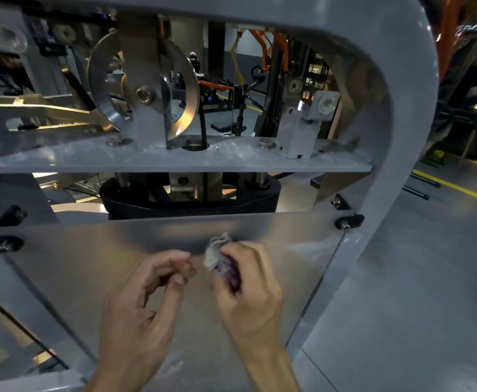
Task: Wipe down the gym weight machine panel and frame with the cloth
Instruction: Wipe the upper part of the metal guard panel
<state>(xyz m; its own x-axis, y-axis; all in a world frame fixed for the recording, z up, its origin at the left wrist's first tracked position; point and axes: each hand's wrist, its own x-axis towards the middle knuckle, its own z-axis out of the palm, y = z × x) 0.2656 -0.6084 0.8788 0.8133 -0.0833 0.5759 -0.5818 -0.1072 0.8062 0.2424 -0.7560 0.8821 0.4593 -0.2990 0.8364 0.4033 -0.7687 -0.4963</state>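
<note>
We can't make out much of the cloth [217, 252]: it's bunched, blurred, mostly buried in our right hand [248, 290], only a pale crumpled end poking out above the knuckles. That hand grips it tight, just in front of the upper part of the clear panel [70, 258]; whether it touches, we can't tell. Our left hand [144, 304] hovers beside it, fingers curled toward the thumb, holding nothing. The grey frame [410, 114] arches overhead, its top cut off.

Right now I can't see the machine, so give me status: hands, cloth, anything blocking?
Right hand grips bunched cloth at panel. Left hand curled, holding nothing. Nothing blocking.
</note>
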